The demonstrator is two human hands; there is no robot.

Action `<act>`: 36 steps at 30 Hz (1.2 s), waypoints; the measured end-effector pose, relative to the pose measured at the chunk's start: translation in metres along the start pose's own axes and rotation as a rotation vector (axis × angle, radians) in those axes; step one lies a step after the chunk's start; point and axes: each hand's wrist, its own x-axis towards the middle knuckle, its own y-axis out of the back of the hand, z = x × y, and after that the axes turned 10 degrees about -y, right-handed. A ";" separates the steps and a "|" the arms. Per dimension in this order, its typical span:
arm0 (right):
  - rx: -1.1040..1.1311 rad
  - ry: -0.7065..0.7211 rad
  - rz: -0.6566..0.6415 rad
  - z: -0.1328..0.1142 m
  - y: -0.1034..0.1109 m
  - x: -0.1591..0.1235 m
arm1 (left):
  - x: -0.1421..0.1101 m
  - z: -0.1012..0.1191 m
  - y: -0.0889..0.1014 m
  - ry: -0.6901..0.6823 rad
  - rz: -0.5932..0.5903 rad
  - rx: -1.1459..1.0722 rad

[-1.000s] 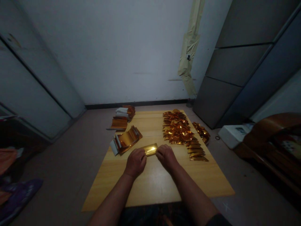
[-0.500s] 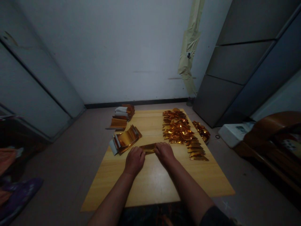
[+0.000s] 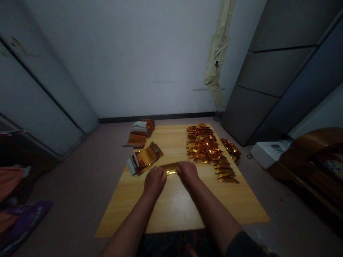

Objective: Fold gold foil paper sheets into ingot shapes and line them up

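Observation:
A small sheet of gold foil paper (image 3: 169, 168) lies on the yellow wooden board (image 3: 177, 203), folded into a narrow strip. My left hand (image 3: 154, 180) is closed on its left end and my right hand (image 3: 187, 172) is closed on its right end, both pressing it down on the board. A stack of flat gold sheets (image 3: 144, 159) sits just left of my hands. To the right lies a heap of folded gold pieces (image 3: 206, 148), with a neat row of them (image 3: 225, 173) trailing toward me.
Further gold sheet stacks (image 3: 139, 134) sit at the board's far left. A smaller gold heap (image 3: 232, 150) lies off the board's right edge. Dark cabinets (image 3: 276, 78) stand at right, a white box (image 3: 268, 151) on the floor, cloth items (image 3: 18, 214) at left.
The gold sheet showed a broad bright face between my hands a second ago; now it is a narrow strip, and my hands sit slightly farther up the board.

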 end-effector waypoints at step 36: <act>0.027 -0.054 0.022 -0.001 -0.004 -0.006 | -0.007 0.014 0.005 0.130 -0.058 0.172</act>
